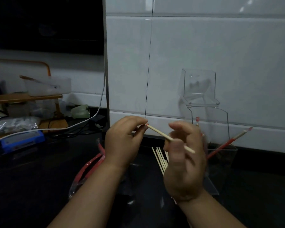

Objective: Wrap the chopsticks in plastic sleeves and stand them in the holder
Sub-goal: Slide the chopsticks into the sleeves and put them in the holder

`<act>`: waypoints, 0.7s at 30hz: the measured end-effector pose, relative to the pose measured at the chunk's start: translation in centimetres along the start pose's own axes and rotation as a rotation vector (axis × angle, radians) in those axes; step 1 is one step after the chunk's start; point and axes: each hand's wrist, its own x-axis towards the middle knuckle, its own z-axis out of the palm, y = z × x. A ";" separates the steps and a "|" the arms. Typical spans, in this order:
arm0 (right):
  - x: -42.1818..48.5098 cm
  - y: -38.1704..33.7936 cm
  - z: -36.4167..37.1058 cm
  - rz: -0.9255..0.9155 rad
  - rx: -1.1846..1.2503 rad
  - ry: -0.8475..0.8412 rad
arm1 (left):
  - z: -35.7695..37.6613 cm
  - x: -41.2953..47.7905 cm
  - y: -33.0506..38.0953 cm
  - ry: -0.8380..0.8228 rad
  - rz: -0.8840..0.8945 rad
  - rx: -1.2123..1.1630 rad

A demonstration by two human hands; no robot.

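Holding one chopstick (160,133) in the air between both hands, we keep it above the middle of the dark countertop (39,186), slanted down from left to right. Our left hand (123,140) pinches its upper end between the thumb and the fingertips. Our right hand (186,162) is curled around its lower part, and the lower tip sticks out past the fingers. This hand is blurred, so we cannot see exactly how each finger lies. The upper end shows a small pink mark; maybe it is the edge of a sleeve, but we are not sure.

Under the hands some bare chopsticks (160,158) lie side by side on the countertop. The red sleeves (89,163) lie in a loose bundle to the left of them, partly behind our left forearm.

The clear holder (220,160) stands near the back edge of the countertop, to the right, against the tiled wall (204,46). Wrapped chopsticks (230,139) stand in it, and one leans out to the right.

Toward the left edge a blue box (21,140) rests, and a white cable (82,124) runs over it.
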 end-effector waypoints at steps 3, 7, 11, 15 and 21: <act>0.1 -0.1 -0.3 -0.014 0.019 0.004 | -0.1 0.0 0.2 -0.002 -0.015 0.012; 0.0 0.0 -0.1 0.002 0.046 -0.044 | -0.1 -0.1 0.1 -0.012 0.003 0.029; 0.0 -0.3 0.1 0.049 0.098 -0.040 | -0.2 -0.1 0.1 -0.007 0.027 0.027; 0.2 0.3 0.4 0.130 0.036 -0.039 | -0.1 -0.1 0.3 -0.006 0.083 0.032; 0.2 0.6 0.6 0.303 0.146 0.018 | -0.2 -0.1 0.3 -0.008 0.126 0.059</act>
